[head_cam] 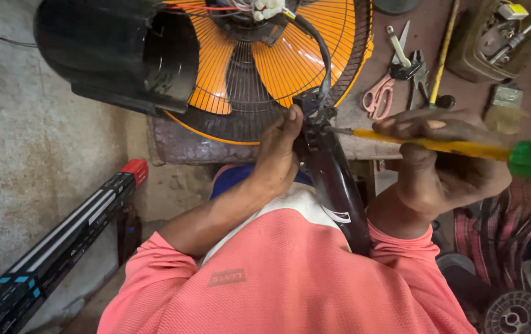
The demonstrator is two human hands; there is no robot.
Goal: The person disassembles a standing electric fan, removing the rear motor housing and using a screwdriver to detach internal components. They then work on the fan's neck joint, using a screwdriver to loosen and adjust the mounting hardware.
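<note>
Right hand (445,167) grips screwdriver (438,146) | left hand (278,154) steadies fan stand (333,179)

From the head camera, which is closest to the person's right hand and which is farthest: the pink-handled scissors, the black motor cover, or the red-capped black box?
Measured from the right hand:
1. Pink-handled scissors, on the bench just above and left of the hand.
2. Black motor cover, at upper left, beyond the orange fan.
3. Red-capped black box, on the floor at far left.
</note>
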